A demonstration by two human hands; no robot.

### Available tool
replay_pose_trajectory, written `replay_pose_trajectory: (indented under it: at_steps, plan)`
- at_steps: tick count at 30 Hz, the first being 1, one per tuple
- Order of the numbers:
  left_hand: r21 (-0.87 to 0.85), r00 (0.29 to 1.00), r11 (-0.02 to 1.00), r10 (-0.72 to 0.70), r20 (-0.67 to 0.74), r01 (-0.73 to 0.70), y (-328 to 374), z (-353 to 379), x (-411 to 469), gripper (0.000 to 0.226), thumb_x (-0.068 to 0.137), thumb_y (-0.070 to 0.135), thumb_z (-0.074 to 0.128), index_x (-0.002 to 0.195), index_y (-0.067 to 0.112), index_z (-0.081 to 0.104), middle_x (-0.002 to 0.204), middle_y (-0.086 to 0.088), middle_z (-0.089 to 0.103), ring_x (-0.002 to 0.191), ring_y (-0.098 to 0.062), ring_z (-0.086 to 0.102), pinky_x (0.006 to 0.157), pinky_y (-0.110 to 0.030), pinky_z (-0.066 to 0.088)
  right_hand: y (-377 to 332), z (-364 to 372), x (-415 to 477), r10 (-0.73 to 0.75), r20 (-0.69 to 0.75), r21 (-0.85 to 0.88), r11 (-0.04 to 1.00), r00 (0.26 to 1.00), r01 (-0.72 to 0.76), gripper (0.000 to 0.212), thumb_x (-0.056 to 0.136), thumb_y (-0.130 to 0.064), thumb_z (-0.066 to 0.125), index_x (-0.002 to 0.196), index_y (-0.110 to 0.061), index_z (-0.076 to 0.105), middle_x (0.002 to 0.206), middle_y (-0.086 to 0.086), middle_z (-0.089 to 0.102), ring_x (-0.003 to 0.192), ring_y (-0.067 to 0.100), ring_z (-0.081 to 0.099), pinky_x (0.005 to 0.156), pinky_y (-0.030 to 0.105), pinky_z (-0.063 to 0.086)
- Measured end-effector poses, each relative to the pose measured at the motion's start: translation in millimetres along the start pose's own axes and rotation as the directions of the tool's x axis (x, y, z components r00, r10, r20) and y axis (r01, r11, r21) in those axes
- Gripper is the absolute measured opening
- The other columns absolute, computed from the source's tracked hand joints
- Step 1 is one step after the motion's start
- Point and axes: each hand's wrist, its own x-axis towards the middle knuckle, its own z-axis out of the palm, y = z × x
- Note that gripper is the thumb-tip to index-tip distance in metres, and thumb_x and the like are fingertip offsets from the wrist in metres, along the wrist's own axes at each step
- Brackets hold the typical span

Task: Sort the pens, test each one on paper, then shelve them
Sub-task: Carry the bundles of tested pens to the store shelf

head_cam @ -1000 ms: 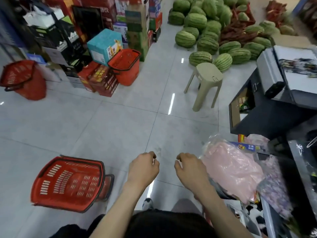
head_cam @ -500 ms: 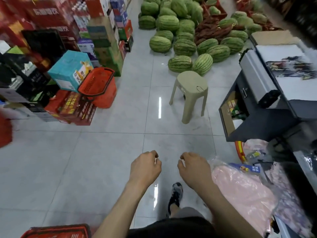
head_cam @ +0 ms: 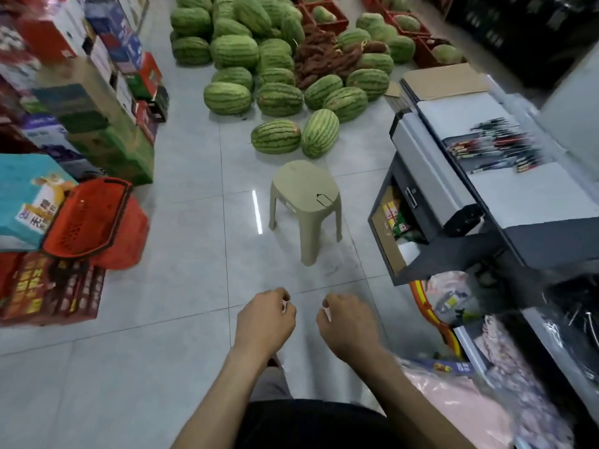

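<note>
While the left hand (head_cam: 264,322) and right hand (head_cam: 349,325) hang curled, backs up, I cannot tell if they hold anything. The pens (head_cam: 492,147) lie heaped on the counter (head_cam: 525,196), well apart from both. Pens are likely light, stiff and quick to roll; pinch one at its middle.

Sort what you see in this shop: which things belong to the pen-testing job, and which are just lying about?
For the job:
pens, spread out on the counter

Just lying about:
stool
watermelons
red basket
stacked boxes
pink bag
</note>
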Motion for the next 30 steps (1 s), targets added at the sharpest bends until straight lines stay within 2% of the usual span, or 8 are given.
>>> replay_pose_trajectory:
  at_steps: [3,9,12,18,23,25,28,30]
  plan:
    - [0.025,0.996,0.997,0.075,0.039,-0.076,11.0,-12.2,63.5,0.032,0.099,0.034,0.046,0.122,0.025,0.068,0.111,0.005,0.072,0.096,-0.017,0.066,0.075,-0.031,0.049,1.1,-10.2,57.9,0.077,-0.024,0.008,0.997,0.997,-0.077,0.029,0.100,-0.038,0.046,0.107,-0.020,0.067,0.104,0.001,0.070,0.092,0.023,0.064,0.083,0.038,0.051]
    - [0.071,0.966,0.967,0.239,0.095,-0.246,43.3,-51.3,188.5,0.028,0.099,0.032,0.047,0.107,0.018,0.070,0.096,0.003,0.072,0.084,-0.017,0.066,0.073,-0.033,0.055,0.3,-49.4,159.3,0.267,-0.073,0.042,0.963,0.961,-0.265,0.026,0.101,-0.036,0.044,0.105,-0.020,0.064,0.107,0.002,0.068,0.097,0.025,0.061,0.085,0.039,0.049]
    - [0.118,0.937,0.933,0.326,0.128,-0.341,69.1,-60.7,242.2,0.028,0.095,0.034,0.046,0.100,0.020,0.069,0.088,0.006,0.070,0.077,-0.017,0.065,0.069,-0.036,0.057,4.7,-66.2,192.0,0.350,-0.089,0.066,0.936,0.933,-0.345,0.031,0.101,-0.039,0.043,0.116,-0.021,0.065,0.114,0.000,0.068,0.104,0.024,0.060,0.088,0.038,0.047]
    - [0.136,0.839,0.847,0.462,0.288,-0.513,138.9,-50.0,312.0,0.020,0.091,0.030,0.046,0.083,0.018,0.060,0.072,0.004,0.063,0.069,-0.018,0.060,0.065,-0.038,0.056,53.9,-93.0,224.4,0.578,-0.087,0.169,0.811,0.811,-0.560,0.036,0.100,-0.043,0.043,0.124,-0.023,0.063,0.121,0.000,0.067,0.112,0.025,0.059,0.092,0.038,0.046]
    - [0.122,0.743,0.772,0.538,0.398,-0.624,215.5,-17.4,358.5,0.023,0.094,0.034,0.048,0.093,0.019,0.066,0.088,0.001,0.069,0.080,-0.023,0.064,0.073,-0.040,0.058,122.4,-115.3,251.3,0.676,-0.113,0.229,0.731,0.728,-0.643,0.032,0.098,-0.040,0.046,0.116,-0.020,0.065,0.114,0.003,0.068,0.104,0.028,0.063,0.083,0.037,0.049]
    - [0.118,0.726,0.752,0.565,0.392,-0.649,251.4,-6.5,374.1,0.024,0.095,0.032,0.049,0.102,0.021,0.069,0.095,0.000,0.072,0.086,-0.025,0.066,0.075,-0.038,0.057,155.9,-130.1,267.6,0.701,-0.113,0.240,0.707,0.704,-0.665,0.030,0.098,-0.038,0.046,0.112,-0.018,0.063,0.110,0.005,0.068,0.100,0.030,0.064,0.078,0.037,0.047]
    - [0.124,0.708,0.731,0.583,0.399,-0.671,305.4,7.3,397.7,0.031,0.095,0.035,0.048,0.117,0.023,0.067,0.105,0.000,0.073,0.093,-0.024,0.067,0.080,-0.039,0.058,207.3,-159.4,290.3,0.716,-0.108,0.266,0.689,0.690,-0.674,0.028,0.099,-0.036,0.044,0.110,-0.018,0.062,0.108,0.005,0.068,0.096,0.032,0.065,0.078,0.039,0.049]
    - [0.123,0.707,0.729,0.587,0.396,-0.674,342.6,14.1,408.9,0.030,0.097,0.035,0.048,0.119,0.024,0.066,0.108,0.002,0.073,0.095,-0.023,0.068,0.082,-0.039,0.057,239.6,-177.8,302.9,0.722,-0.119,0.270,0.684,0.682,-0.677,0.030,0.100,-0.037,0.042,0.111,-0.018,0.062,0.109,0.005,0.068,0.097,0.031,0.065,0.080,0.039,0.049]
